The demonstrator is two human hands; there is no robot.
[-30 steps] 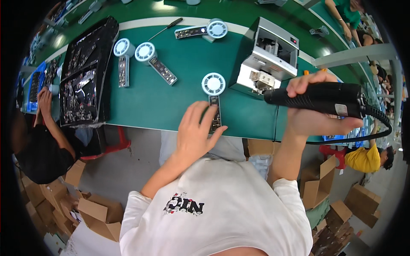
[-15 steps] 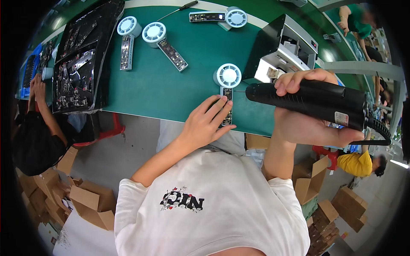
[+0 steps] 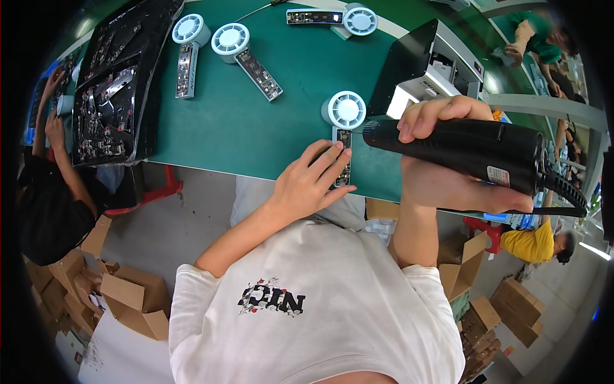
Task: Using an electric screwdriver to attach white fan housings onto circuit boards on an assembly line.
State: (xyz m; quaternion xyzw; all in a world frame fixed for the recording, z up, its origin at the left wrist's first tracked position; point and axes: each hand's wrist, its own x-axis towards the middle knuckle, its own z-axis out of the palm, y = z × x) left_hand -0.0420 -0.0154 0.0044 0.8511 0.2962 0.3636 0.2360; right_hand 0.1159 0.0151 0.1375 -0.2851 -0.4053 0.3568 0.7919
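My right hand (image 3: 441, 163) is wrapped round a black electric screwdriver (image 3: 467, 153) that lies nearly level. The thin bit of the screwdriver points left and meets the upper end of the circuit board (image 3: 344, 136) on a handheld fan; whether it sits in a screw is too small to tell. The fan's pale blue round head (image 3: 346, 110) faces up, its handle toward me. With fingers stretched and spread, my left hand (image 3: 310, 182) rests across the board, hiding its middle. The thumb reaches past the handle's lower end.
Two similar fans (image 3: 231, 40) (image 3: 188, 29) lie at the back left, another fan (image 3: 361, 21) at the back. A black-and-silver machine (image 3: 419, 64) stands at the right. Left is a black tray (image 3: 109, 115) of circuit boards; a co-worker's hand (image 3: 55, 131) is beyond it. Cardboard boxes (image 3: 137, 297) stand on the floor.
The screwdriver in my right hand has moved left, bringing its bit from beside the fan to the top of the board. My left hand stays on the board.
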